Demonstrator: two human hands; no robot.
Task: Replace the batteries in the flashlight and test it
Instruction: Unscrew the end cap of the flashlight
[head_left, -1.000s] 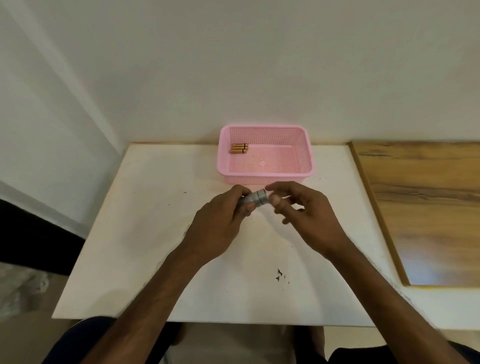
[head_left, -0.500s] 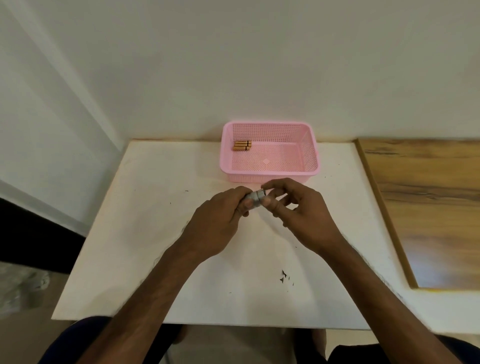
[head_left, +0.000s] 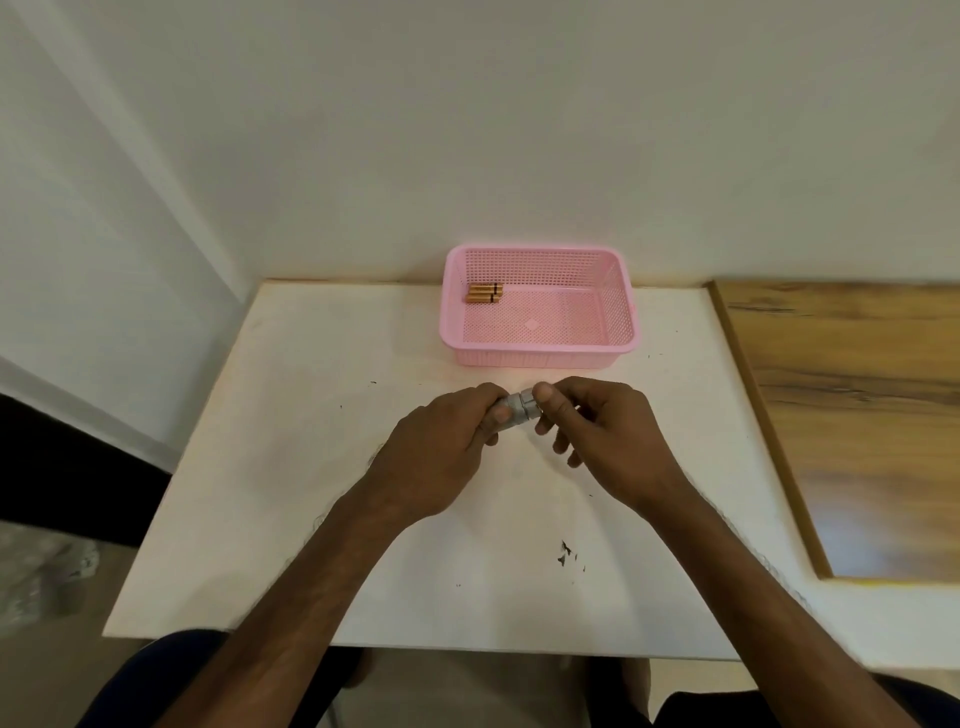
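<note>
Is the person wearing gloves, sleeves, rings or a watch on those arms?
Nothing shows: the left hand and right hand are bare, without gloves or rings that I can see. Both forearms are uncovered to the frame's bottom edge, with no sleeve, watch or band. Dark blue clothing covers the lap below.

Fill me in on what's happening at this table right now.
A person is working on a small silver flashlight held above the white table. The left hand wraps its body, while the right hand pinches the end cap with thumb and fingertips, seemingly twisting it. Whether it is being opened or closed cannot be told. A few gold batteries lie in the far left corner of the pink basket, untouched.
</note>
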